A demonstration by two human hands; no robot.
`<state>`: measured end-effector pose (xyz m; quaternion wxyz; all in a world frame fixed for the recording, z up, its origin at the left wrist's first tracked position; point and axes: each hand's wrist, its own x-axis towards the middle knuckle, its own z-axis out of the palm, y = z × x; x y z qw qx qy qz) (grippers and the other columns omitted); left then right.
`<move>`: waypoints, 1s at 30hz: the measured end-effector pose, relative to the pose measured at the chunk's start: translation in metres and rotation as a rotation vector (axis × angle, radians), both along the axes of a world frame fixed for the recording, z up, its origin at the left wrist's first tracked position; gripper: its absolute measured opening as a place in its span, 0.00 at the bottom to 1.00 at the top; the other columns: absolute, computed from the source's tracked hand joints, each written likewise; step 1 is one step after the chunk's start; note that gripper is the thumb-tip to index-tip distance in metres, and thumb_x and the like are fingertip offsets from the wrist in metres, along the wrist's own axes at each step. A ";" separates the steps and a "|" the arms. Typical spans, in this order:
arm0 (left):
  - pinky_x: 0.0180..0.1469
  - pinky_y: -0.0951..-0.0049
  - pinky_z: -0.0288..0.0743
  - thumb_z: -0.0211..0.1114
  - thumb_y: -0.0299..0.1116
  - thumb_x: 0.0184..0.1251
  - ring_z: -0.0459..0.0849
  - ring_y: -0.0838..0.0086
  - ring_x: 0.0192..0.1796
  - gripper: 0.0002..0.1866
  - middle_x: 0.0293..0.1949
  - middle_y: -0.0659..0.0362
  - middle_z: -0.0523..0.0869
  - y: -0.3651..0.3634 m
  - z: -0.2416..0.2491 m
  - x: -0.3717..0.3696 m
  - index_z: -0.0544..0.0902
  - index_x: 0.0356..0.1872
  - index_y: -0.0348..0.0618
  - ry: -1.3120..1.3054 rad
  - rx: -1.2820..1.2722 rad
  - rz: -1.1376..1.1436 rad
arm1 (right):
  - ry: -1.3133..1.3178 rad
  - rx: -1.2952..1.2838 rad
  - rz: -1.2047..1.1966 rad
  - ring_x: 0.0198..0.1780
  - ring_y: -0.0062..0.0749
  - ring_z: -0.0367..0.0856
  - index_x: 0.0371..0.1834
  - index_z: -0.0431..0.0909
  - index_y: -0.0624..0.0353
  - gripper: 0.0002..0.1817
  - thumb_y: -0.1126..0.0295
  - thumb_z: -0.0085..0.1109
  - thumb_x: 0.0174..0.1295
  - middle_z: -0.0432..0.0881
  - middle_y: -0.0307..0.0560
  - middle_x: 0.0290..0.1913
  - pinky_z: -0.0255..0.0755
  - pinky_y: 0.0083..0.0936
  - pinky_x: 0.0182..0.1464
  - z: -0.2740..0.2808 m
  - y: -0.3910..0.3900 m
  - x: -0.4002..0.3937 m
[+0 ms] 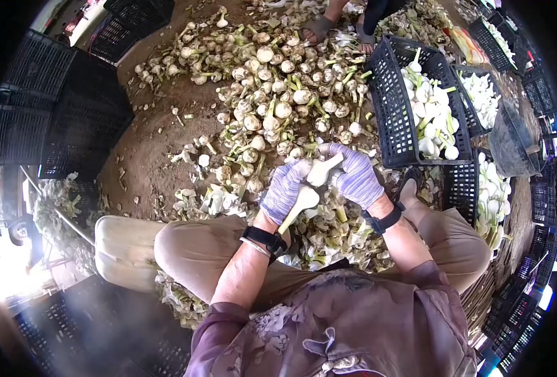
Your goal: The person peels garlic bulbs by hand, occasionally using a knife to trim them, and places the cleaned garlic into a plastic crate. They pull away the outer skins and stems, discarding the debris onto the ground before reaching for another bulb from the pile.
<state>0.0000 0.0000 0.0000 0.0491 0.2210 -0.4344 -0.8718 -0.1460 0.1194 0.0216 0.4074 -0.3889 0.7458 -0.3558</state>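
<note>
My left hand, in a striped purple-white glove, is closed around a peeled garlic bulb whose green stem slants down toward my wrist. A second white garlic bulb sits between both hands, its short stem pointing to the right. My right hand, gloved the same way, has its fingers curled over that stem. Just beyond my hands lies a large heap of unpeeled garlic with soil-stained skins. Loose peeled skins cover the ground below my hands, between my legs.
A black crate of peeled garlic stands at the right front, with more filled crates beside it. Stacked black crates rise at the left. A beige plastic container is by my left knee. Another person's feet are behind the heap.
</note>
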 end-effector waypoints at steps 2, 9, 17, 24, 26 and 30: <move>0.31 0.84 0.73 0.58 0.52 0.64 0.79 0.82 0.30 0.26 0.34 0.61 0.83 0.002 -0.011 -0.003 0.78 0.47 0.36 -0.002 -0.094 0.084 | -0.265 -0.308 -0.187 0.52 0.29 0.75 0.65 0.65 0.54 0.35 0.77 0.62 0.49 0.77 0.46 0.53 0.68 0.24 0.57 0.000 0.001 0.000; 0.46 0.80 0.72 0.64 0.33 0.62 0.78 0.80 0.43 0.19 0.43 0.60 0.81 0.016 0.011 -0.021 0.74 0.52 0.34 0.044 -0.153 0.278 | -0.463 -0.116 -0.416 0.26 0.14 0.73 0.46 0.80 0.57 0.16 0.64 0.65 0.55 0.80 0.33 0.32 0.68 0.12 0.28 0.027 0.015 -0.008; 0.31 0.83 0.75 0.60 0.48 0.64 0.81 0.81 0.29 0.22 0.33 0.62 0.83 0.006 0.009 -0.003 0.79 0.46 0.37 -0.031 0.058 0.093 | -0.899 -0.511 -0.475 0.31 0.26 0.83 0.44 0.80 0.62 0.12 0.71 0.58 0.57 0.84 0.45 0.34 0.76 0.17 0.26 -0.018 0.015 -0.005; 0.25 0.81 0.73 0.61 0.29 0.62 0.79 0.83 0.24 0.05 0.24 0.64 0.82 -0.006 0.013 -0.001 0.82 0.30 0.38 -0.009 -0.124 0.237 | -1.052 -0.468 -0.665 0.38 0.34 0.84 0.41 0.79 0.66 0.11 0.78 0.55 0.55 0.84 0.48 0.37 0.78 0.25 0.43 -0.028 0.020 -0.008; 0.26 0.82 0.73 0.62 0.29 0.61 0.80 0.82 0.24 0.05 0.23 0.64 0.82 -0.010 0.030 0.003 0.82 0.31 0.38 0.018 -0.060 0.202 | -1.014 -0.461 -0.679 0.37 0.33 0.84 0.40 0.79 0.67 0.10 0.79 0.55 0.55 0.84 0.48 0.36 0.79 0.25 0.42 -0.031 0.024 -0.010; 0.27 0.82 0.74 0.63 0.28 0.58 0.81 0.82 0.24 0.05 0.24 0.62 0.83 -0.002 0.035 0.011 0.83 0.31 0.37 -0.005 -0.033 0.161 | -0.854 -0.406 -0.765 0.34 0.31 0.84 0.36 0.80 0.66 0.07 0.79 0.57 0.54 0.83 0.48 0.33 0.79 0.24 0.35 -0.036 0.025 -0.019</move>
